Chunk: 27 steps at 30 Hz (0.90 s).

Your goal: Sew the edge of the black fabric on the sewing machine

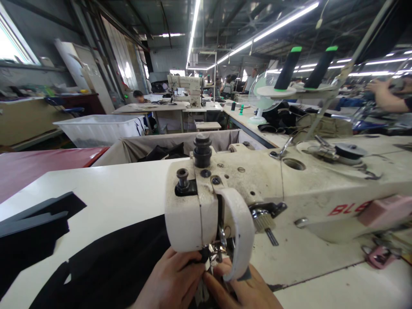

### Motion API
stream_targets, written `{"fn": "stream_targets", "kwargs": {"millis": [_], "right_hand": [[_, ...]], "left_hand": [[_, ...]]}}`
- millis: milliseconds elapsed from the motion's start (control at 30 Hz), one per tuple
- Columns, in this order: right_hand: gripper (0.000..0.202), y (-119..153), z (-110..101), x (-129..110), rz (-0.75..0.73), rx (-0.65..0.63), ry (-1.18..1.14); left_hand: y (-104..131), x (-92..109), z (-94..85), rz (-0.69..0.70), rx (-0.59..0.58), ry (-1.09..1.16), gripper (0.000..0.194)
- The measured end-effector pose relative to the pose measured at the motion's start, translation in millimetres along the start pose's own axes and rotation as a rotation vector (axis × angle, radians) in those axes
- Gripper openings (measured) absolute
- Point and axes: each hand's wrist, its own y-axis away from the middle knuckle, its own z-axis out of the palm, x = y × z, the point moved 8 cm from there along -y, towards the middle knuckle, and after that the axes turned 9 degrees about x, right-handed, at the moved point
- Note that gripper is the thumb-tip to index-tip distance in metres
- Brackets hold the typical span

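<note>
At the bottom centre of the frame our left hand (172, 281) and right hand (244, 289) met under the rounded, scuffed cream head of the sewing machine (225, 201). Fingertips pinched together at the needle; we could not tell what they gripped. Matte black fabric (109, 266) lay flat at lower left on the smooth white table (112, 189).

White table (122, 189) carries a cream sewing machine (289, 189), black fabric (112, 266) spread under its head, and dark cut pieces (32, 223) at the left edge.
</note>
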Motion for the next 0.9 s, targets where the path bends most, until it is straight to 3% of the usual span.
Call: {"fn": "stream_targets", "kwargs": {"millis": [133, 400, 633, 767, 900], "right_hand": [[0.030, 0.1, -1.9, 2.9, 0.022, -0.067, -0.008], [0.032, -12.9, -11.5, -3.1, -0.030, -0.034, 0.070], [0.058, -14.2, -16.8, 8.0, 0.099, -0.117, -0.089], [0.068, -11.3, -8.5, 4.4, 0.024, -0.196, 0.003], [0.070, -11.5, -7.2, 3.5, -0.008, -0.177, 0.069]], "left_hand": [[-6.9, 7.8, -6.9, 0.019, 0.054, -0.043, 0.030], [-12.4, 6.4, -2.8, -0.068, -0.127, 0.049, 0.021], [-4.7, 2.8, 5.4, -0.130, -0.185, 0.089, 0.021], [-7.6, 3.6, 3.5, -0.126, -0.162, 0.092, 0.022], [-10.5, 1.1, 3.7, -0.164, -0.156, 0.138, 0.023]]}}
